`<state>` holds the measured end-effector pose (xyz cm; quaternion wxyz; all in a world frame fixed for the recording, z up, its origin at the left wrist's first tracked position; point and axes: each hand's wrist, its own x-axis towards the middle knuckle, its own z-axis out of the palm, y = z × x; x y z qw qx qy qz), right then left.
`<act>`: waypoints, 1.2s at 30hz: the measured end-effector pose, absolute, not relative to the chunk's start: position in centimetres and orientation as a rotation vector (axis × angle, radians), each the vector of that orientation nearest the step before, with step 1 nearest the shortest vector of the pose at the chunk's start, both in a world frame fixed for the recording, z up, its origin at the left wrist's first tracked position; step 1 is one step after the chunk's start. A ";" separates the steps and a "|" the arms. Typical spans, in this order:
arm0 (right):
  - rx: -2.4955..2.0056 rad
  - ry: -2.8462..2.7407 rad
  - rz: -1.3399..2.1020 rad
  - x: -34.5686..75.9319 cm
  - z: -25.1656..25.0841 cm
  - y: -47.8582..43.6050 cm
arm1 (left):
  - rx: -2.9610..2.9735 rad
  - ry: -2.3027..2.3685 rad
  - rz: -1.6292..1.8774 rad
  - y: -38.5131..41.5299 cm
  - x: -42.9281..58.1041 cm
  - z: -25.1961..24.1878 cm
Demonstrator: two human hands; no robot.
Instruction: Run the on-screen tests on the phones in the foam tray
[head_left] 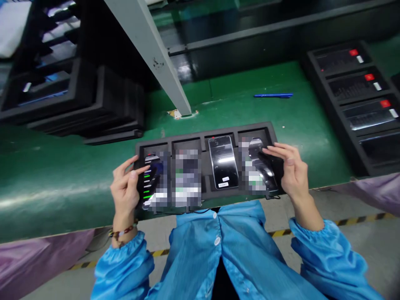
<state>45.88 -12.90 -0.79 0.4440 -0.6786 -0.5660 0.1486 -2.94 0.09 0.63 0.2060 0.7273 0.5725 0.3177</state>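
A black foam tray with several compartments lies in front of me at the table's near edge, with smartphones in it. At its left end, my left hand has its index finger stretched over the leftmost phone, whose screen shows green and white bars. My right hand is at the right end, fingers extended and their tips at the rightmost phone. A dark-screened phone with small white labels lies between them. Another phone beside it is partly blurred out. Both hands look open.
Stacked black trays stand at the left, near a slanted grey post. A blue pen lies on the green table. Another black tray, holding dark panels with red tags, is at the right. Cables hang by the near edge.
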 end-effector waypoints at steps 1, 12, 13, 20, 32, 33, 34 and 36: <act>-1.686 -1.414 0.372 45.8 -0.7 -12.9 | 2.029 1.599 0.883 0.0 -2.9 0.6; -1.629 -1.605 0.352 45.7 -0.4 -13.3 | 2.173 1.537 0.823 -0.5 -3.1 1.3; -1.640 -1.671 0.351 44.9 0.3 -13.0 | 2.217 1.517 0.774 -0.6 -2.6 1.9; -1.685 -1.801 0.445 43.0 2.9 -10.7 | 2.476 1.162 0.412 -1.2 2.3 3.6; -1.597 -1.481 0.493 46.1 0.6 -15.7 | 2.350 1.372 0.663 -1.3 -2.3 3.4; -1.615 -1.453 0.486 46.2 0.5 -15.3 | 2.343 1.484 0.694 -1.1 -2.8 3.0; -1.637 -1.443 0.490 46.4 0.3 -14.9 | 2.345 1.559 0.690 -0.9 -3.3 2.5; -1.661 -1.465 0.529 46.7 -0.1 -14.3 | 2.361 1.583 0.639 -0.9 -4.2 1.6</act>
